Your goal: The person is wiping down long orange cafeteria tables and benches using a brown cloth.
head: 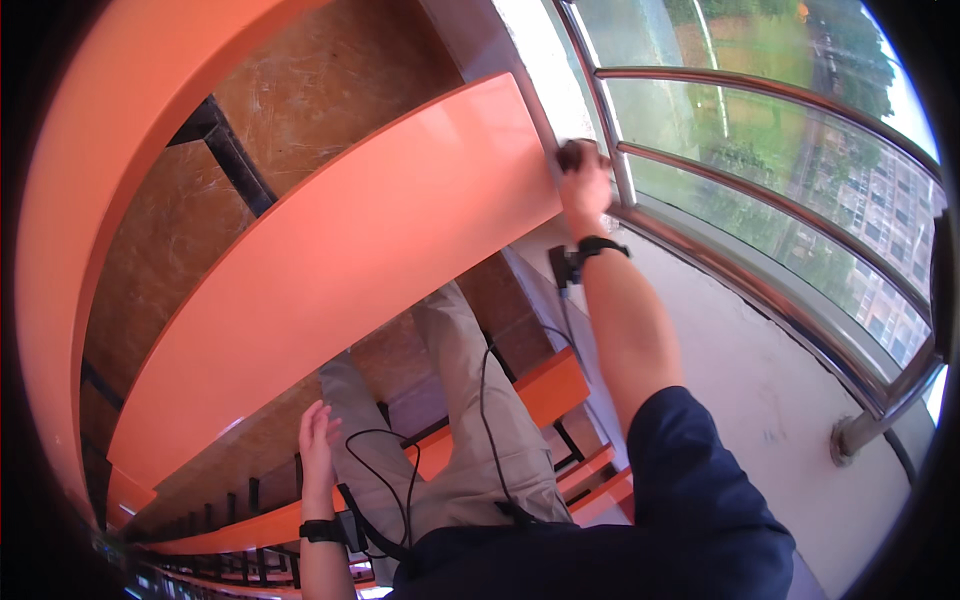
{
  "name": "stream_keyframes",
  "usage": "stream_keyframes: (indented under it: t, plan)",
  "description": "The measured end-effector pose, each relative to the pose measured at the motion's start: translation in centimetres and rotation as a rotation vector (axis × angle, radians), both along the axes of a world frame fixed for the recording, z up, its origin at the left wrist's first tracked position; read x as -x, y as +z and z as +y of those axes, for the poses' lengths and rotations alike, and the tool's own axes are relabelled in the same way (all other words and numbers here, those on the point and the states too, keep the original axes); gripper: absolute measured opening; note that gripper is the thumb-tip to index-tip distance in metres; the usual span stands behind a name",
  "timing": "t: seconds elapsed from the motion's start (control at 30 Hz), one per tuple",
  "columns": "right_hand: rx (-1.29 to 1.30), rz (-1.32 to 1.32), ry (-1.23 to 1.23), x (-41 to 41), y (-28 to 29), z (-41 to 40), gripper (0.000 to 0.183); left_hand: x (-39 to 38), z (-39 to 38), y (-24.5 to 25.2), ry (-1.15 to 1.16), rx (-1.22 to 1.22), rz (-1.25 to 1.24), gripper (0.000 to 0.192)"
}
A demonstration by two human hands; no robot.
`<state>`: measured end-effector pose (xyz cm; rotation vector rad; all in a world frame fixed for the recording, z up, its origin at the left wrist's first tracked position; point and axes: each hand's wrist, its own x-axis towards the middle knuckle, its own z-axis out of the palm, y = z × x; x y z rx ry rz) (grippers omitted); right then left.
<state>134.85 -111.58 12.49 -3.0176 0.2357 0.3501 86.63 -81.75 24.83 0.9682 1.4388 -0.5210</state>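
Observation:
My right hand (589, 187) reaches out to the windowsill beside the metal railing. Its fingers are around a small dark object (572, 155), blurred and partly covered, so its kind cannot be told. Close by lies the right end of a long orange tabletop (360, 255), which stretches away to the lower left. My left hand (318, 439) is held over my lap, below the tabletop's near edge, with nothing in it and its fingers somewhat apart. Each wrist wears a black strap with a small device, and black cables (487, 405) run from them across my legs.
Along the right side runs a metal railing (757, 187) before window glass, with a white wall (750, 360) beneath. Another orange tabletop (56, 247) curves along the left. Orange benches (551, 386) on black legs stand below and behind me, over a brown floor (315, 82).

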Motion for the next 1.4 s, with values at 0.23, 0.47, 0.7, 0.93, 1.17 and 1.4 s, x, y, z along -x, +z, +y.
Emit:
stream_keyframes:
  t: [0.23,0.47,0.7,0.93,1.17,1.4]
  plan:
    - [-0.18,-0.252,0.482,11.5,-3.7,8.3,0.034,2.0,-0.8,-0.2,0.039,0.014,-0.037,0.039]
    - [-0.772,0.528,1.152,29.8,1.0,21.5,0.033,4.2,0.8,-1.0,0.074,-0.008,0.042,0.039]
    - [-0.406,0.334,0.903,17.8,-3.2,7.5,0.043,2.2,0.6,-0.7,0.103,-0.028,-0.002,0.038]
    - [0.007,-0.047,0.128,5.1,1.9,-5.7,0.048,4.1,-1.0,-1.2,0.098,0.016,-0.051,0.038]
    - [-0.16,-0.192,0.216,21.1,-3.6,8.3,0.044,7.6,-0.7,-1.0,0.179,0.019,-0.057,0.04]
    - [-0.878,0.682,0.668,45.7,-1.6,26.6,0.037,12.6,3.2,1.9,0.223,-0.081,-0.067,0.039]
